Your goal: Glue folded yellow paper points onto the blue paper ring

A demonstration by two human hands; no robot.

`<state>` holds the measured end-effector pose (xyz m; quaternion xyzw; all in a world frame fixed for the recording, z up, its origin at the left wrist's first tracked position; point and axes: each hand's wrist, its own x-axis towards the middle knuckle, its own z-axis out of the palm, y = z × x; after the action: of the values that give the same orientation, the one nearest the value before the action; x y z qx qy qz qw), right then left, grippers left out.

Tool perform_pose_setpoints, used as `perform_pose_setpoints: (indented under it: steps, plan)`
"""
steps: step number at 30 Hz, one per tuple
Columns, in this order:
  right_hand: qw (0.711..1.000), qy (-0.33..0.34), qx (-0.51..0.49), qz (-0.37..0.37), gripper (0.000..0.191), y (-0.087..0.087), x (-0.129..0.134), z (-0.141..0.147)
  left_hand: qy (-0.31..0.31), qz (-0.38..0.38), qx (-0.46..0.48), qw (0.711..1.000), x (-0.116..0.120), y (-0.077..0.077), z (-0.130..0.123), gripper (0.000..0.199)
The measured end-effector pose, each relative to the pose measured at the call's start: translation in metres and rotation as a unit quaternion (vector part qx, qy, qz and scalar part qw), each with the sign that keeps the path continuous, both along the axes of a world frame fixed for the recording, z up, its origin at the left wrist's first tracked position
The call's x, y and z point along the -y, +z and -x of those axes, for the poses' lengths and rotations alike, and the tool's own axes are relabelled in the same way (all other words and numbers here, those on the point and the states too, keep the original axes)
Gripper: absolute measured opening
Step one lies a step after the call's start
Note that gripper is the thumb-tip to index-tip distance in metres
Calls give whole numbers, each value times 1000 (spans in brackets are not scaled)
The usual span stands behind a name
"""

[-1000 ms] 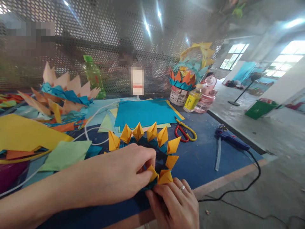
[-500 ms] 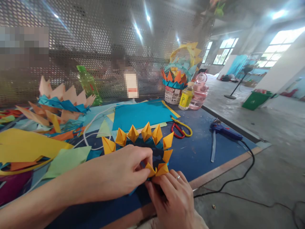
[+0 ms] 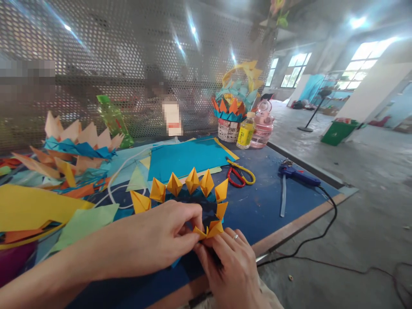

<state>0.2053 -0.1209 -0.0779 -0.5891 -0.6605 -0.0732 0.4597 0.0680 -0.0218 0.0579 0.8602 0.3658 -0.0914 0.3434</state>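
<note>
A paper crown (image 3: 192, 180) with several folded yellow points on a blue band stands on the blue table near its front edge. My left hand (image 3: 174, 231) reaches across it from the left, thumb and fingers pinched on a yellow point at the near side. Lower right, my right hand (image 3: 228, 262), with a ring on one finger, is closed around the same near part of the band from outside. The band under my fingers is mostly hidden. Beyond the crown lie blue paper sheets (image 3: 186, 156) and red-and-yellow scissors (image 3: 240, 174).
A blue glue gun (image 3: 299, 174) with a glue stick lies at right, its cord over the table edge. Peach and blue paper crowns (image 3: 77, 139) and yellow sheets (image 3: 28, 204) are at left. A yellow-labelled bottle (image 3: 246, 131) and pink jug (image 3: 262, 128) stand at the back.
The whole view has shifted slightly, so things appear a little further left. Both hands keep their hold on the near side of the crown, with hardly any movement.
</note>
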Motion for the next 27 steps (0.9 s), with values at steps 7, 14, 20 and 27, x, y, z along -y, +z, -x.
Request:
perform_pose_setpoints:
  steps: [7, 14, 20, 27]
  plan:
    - [1000, -1, -15, 6, 26, 2, -1, 1, -9, -5, -2, 1000, -2, 3, 1, 17]
    - [1000, -5, -24, 5, 28, 4, -2, 2, -32, -12, 5, 999, -1, 9, 0, 11]
    - [999, 0, -32, 2, 28, 6, -3, 2, -57, 33, 51, 997, -5, 10, 6, 34]
    - [1000, -4, -23, 5, 36, 10, -4, 4, -86, 41, 63, 993, -12, 3, 13, 64]
